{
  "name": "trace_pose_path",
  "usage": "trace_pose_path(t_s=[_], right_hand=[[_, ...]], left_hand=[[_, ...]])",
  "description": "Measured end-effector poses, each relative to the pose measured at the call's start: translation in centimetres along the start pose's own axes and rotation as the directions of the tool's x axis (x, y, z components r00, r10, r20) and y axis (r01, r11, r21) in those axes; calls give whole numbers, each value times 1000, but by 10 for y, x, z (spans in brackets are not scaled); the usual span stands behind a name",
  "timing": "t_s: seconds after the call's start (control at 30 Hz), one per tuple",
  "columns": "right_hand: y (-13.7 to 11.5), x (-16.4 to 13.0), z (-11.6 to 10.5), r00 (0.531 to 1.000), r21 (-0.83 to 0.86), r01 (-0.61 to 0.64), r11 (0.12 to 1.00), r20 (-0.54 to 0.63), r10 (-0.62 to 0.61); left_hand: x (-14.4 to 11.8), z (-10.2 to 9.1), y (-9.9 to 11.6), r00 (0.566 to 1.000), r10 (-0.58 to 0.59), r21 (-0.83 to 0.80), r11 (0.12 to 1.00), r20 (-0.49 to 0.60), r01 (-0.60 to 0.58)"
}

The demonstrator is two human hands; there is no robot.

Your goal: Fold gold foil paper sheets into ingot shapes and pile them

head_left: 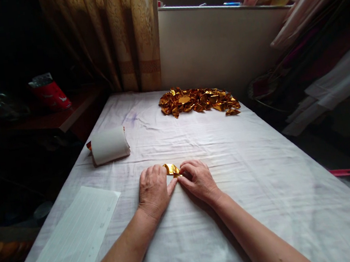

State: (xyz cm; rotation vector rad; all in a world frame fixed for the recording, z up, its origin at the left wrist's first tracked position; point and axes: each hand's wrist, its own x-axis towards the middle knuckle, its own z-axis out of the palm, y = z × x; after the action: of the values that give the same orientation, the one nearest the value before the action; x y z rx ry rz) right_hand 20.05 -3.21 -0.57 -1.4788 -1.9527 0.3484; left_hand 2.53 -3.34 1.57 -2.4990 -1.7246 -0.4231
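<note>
Head view: foil (pixel 171 169) on the cloth (pixel 250 172), between left hand (pixel 154 189) and right hand (pixel 199 179)
Both curl nearly closed, left gripping the foil's left end, right pinching its right end; gold pile (pixel 198 100) at the far edge, bundle (pixel 109 146) and paper (pixel 73 239) off left

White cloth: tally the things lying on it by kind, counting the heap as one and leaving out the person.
Heap of gold foil pieces: 1
Curled stack of sheets: 1
Lined paper sheet: 1
Gold foil piece between left hand and right hand: 1
Total: 4
</note>
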Motion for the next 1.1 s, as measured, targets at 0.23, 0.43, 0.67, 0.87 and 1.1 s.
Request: trace_pose_path(t_s=[0.23,0.43,0.67,0.87,1.1], right_hand=[[3,0,3,1000,-8,-14,1000,-4,13],[7,-1,5,1000,-17,12,1000,-3,-12],[1,0,3,997,-20,72,997,11,-72],[-3,2,5,1000,-32,27,999,0,-27],[-1,1,9,994,-63,109,992,5,-109]], left_hand=[[-1,0,-1,1000,4,-6,1000,15,-4],[0,-6,-3,999,-1,-37,999,48,2],[0,-7,-6,999,-2,-56,998,38,4],[0,-12,-7,997,-11,-122,992,72,19],[2,-13,-36,983,115,-377,925,143,-54]])
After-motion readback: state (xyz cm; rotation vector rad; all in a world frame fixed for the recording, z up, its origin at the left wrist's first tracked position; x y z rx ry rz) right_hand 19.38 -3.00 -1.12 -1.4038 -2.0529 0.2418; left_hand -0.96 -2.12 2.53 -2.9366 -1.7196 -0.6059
